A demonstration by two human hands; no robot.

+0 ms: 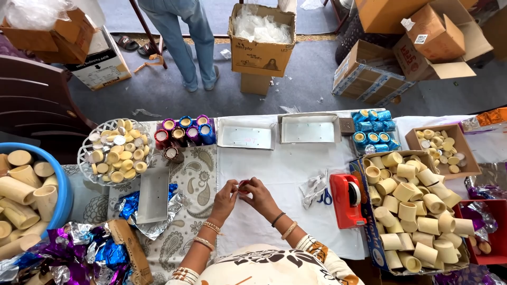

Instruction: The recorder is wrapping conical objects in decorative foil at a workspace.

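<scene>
My left hand (225, 199) and my right hand (257, 194) meet over the white cloth (285, 169) near the table's front middle. Both pinch one small cup wrapped in red foil (243, 185), which shows only as a sliver between the fingers. Bangles sit on both wrists. Several finished foil-wrapped cups (184, 133) in red, purple and blue stand at the back left of the hands. More blue wrapped cups (373, 130) are stacked at the back right.
A red tape dispenser (347, 199) and scissors (320, 191) lie right of my hands. Boxes of bare cream cups (417, 214) fill the right side. A white basket of lids (116, 151), a blue tub (59, 179) and loose foil (84, 253) sit left. Someone stands beyond the table (185, 37).
</scene>
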